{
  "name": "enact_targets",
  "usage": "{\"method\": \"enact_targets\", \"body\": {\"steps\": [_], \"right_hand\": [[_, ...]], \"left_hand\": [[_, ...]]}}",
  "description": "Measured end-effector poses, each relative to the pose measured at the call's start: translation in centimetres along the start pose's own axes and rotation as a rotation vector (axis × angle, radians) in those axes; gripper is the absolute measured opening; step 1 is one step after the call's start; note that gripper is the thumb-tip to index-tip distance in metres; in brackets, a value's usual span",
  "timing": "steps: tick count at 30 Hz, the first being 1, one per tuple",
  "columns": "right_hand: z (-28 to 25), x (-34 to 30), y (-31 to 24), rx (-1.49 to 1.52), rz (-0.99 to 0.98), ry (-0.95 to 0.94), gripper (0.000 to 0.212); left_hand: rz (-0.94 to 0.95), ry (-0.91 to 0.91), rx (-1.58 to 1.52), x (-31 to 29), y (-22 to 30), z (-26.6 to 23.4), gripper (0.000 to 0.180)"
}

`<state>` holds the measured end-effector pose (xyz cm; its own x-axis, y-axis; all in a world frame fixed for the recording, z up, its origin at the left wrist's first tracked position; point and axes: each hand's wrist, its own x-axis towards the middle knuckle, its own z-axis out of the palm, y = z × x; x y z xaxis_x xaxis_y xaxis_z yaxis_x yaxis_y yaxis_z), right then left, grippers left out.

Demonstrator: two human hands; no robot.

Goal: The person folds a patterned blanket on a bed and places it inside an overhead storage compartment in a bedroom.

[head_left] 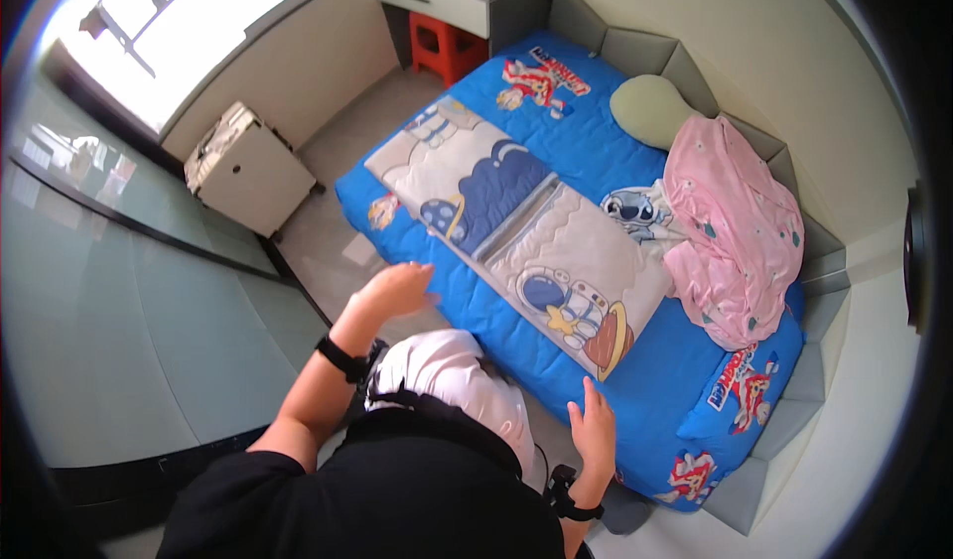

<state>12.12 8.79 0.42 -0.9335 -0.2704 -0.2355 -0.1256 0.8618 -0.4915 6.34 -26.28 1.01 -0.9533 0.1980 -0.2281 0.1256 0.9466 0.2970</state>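
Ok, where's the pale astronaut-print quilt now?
In the head view, the pale astronaut-print quilt lies mid-picture on the blue printed bedding, left of the crumpled pink fabric.

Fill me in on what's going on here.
A person stands beside a blue bed, with both hands open and apparently gripping nothing. An astronaut-print mat lies spread across it. The left hand is near the bed's edge; the right hand is close to the mat's near corner. A rumpled pink blanket lies beyond the mat.

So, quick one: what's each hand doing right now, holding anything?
Left hand: open, nothing seen in it.
Right hand: open, fingers extended, holding nothing.
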Motion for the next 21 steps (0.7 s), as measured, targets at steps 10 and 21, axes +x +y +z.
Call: {"method": "enact_targets", "body": {"steps": [10,21], "right_hand": [[1.9,-0.6,-2.4,-0.05,0.171,0.013,0.041],[4.2,9.5,-14.1,-0.012,0.18,0.032,0.035]], "left_hand": [[-0.08,-0.098,-0.132,1.8,-5.7,-1.5,0.037],[-0.218,-0.157,-0.284,5.6,-23.9,-2.6,0.045]]}}
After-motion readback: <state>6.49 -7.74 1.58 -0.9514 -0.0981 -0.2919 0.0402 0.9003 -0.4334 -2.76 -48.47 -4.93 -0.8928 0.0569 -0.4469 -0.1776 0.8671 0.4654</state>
